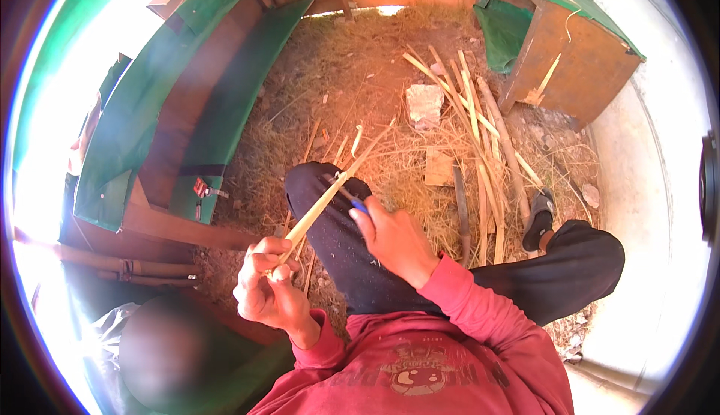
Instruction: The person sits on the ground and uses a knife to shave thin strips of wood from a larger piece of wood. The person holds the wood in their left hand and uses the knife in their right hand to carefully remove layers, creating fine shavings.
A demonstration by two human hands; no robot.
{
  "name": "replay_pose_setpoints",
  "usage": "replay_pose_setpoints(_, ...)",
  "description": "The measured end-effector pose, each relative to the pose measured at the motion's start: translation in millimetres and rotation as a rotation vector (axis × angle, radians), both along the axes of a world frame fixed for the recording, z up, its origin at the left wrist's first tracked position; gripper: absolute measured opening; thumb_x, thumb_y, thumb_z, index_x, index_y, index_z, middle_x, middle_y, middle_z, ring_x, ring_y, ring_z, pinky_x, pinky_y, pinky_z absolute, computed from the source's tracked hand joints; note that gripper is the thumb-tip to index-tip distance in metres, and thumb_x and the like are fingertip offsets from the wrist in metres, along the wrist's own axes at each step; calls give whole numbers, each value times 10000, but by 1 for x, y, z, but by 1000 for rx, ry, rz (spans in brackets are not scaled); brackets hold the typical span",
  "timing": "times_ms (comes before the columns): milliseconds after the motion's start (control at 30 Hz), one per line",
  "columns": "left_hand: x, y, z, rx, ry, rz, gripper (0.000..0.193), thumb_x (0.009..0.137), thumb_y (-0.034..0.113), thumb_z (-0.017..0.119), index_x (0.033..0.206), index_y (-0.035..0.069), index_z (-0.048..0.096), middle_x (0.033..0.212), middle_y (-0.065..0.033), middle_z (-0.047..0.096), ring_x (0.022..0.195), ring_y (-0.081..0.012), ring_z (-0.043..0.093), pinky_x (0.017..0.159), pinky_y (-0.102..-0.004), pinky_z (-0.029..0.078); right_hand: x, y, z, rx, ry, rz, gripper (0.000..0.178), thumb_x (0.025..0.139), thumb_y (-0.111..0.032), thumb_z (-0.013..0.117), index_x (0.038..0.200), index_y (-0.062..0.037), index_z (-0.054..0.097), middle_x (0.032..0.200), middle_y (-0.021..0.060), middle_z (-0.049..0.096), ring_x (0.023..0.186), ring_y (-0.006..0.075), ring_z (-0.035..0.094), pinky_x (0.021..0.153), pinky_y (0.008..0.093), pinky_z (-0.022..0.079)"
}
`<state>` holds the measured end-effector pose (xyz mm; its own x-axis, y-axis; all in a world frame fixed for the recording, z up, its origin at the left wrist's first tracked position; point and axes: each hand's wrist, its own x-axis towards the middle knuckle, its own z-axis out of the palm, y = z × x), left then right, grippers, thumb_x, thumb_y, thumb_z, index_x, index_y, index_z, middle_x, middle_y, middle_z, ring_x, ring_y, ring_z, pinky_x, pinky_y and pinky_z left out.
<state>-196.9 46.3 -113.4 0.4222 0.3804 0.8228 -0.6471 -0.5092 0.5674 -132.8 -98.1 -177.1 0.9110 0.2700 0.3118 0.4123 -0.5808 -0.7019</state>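
A long pale strip of split wood, perhaps bamboo (318, 206), slants up and away over my raised left knee. Its near end is pinched in the fingers of my left hand (271, 286). My right hand (399, 241) is closed around the blue handle of a small knife (359, 205). The blade lies against the strip near the knee, where a few thin shavings curl up. Most of the handle is hidden by my fingers. Small light flecks dot my dark trousers (341, 254).
Several long strips and poles (480, 156) lie in a heap ahead on the right, beside a pale stone block (424, 106). A green-covered bench (240, 107) runs along the left, with small items (206, 190) on it. A wooden cabinet (574, 66) stands far right. Straw litters the ground.
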Motion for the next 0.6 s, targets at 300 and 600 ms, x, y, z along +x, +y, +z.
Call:
replay_pose_setpoints(300, 0, 1, 3, 43, 46, 16, 121, 795, 5, 645, 787, -71, 552, 728, -198, 642, 560, -165, 532, 520, -248, 423, 4, 4, -6, -34, -37, -65, 314, 976, -342, 522, 994, -33, 571, 531, 200, 565, 483, 401, 586, 424, 475, 451)
replay_pose_setpoints(600, -8, -3, 3, 271, 76, -71, 132, 854, 45, 608, 794, -40, 527, 757, -192, 640, 558, -144, 535, 530, -240, 440, 50, -34, -126, -180, 75, -246, 345, 980, -355, 502, 887, -35, 595, 526, 171, 563, 480, 385, 578, 458, 483, 453)
